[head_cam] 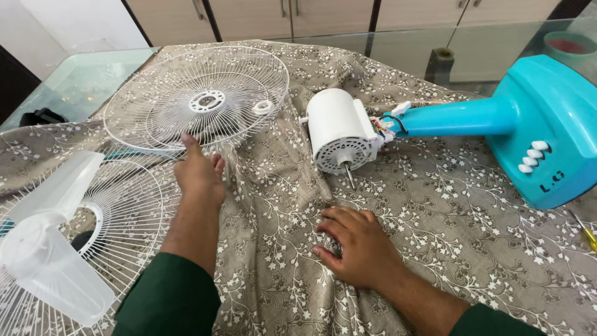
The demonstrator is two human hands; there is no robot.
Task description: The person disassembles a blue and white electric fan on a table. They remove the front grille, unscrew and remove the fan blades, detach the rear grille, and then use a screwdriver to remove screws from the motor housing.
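While the left hand (199,169) reaches far-left across the floral cloth (435,211), its fingers are extended and loosely together, holding nothing. Fingertips sit at the near rim of the white wire fan guard (198,98); looks like touching the rim, can't confirm actual contact. Guard lies flat, far-left on the cloth, round hub plate in the centre and a small white ring-shaped part (263,107) resting on its right side.

Right hand (357,246) is palm-down on the cloth, near centre, fingers slightly spread and flat, gripping nothing. It's well apart from the guard and near the motor shaft, not touching it.

White motor housing (339,129) lies on its side at centre, just right of the guard. Vented face points toward the near side, bare metal shaft (350,177) sticks out of it. Coloured wires show at the joint between the motor and the teal fan stand (541,124), which lies to the right, neck toward the motor, base at the right edge with a row of white push buttons (532,157).

Second wire guard (124,211) lies near-left, partly under the left forearm. Translucent white fan blade (46,249) rests on top of it at the near-left corner.

Cloth covers a glass table (81,81), bare at the far-left. Yellow-handled tool (587,235) at the right edge, mostly cut off. Both sleeves are dark green.
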